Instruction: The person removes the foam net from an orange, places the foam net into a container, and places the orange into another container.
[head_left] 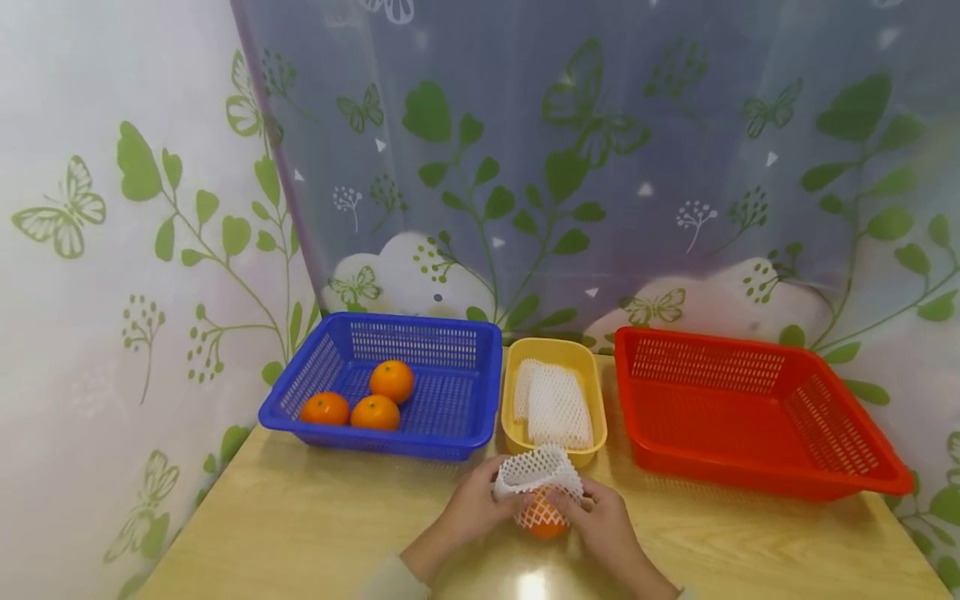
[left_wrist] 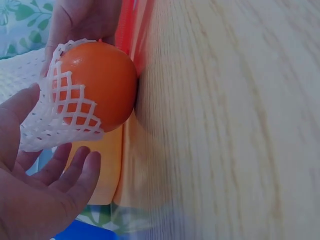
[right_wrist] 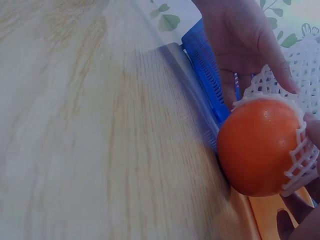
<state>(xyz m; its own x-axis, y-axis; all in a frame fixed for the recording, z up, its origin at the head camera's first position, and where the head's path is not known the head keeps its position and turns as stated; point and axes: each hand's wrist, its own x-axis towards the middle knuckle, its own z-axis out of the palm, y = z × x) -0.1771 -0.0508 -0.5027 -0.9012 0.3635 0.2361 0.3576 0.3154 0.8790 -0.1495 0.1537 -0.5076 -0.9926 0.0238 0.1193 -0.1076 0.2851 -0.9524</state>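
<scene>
An orange [head_left: 546, 523] sits partly inside a white foam net [head_left: 538, 468] just above the near part of the table, its bare lower end sticking out. My left hand [head_left: 480, 497] holds the net from the left, thumb in front and fingers beneath or behind, as the left wrist view shows with the left hand [left_wrist: 55, 185]. From the other side my right hand [head_left: 606, 521] grips the netted orange, its thumb on the mesh. In the right wrist view the orange [right_wrist: 257, 147] shows mostly bare, and the right hand [right_wrist: 305, 215] is cut off by the frame edge.
A blue basket [head_left: 420, 446] with three oranges [head_left: 392, 382] stands at the back left. Folded foam nets [head_left: 558, 407] lie in a yellow tub [head_left: 597, 400] in the middle. A red basket [head_left: 750, 475] stands to the right. Patterned curtain [head_left: 480, 167] hangs behind the wooden table [head_left: 315, 517].
</scene>
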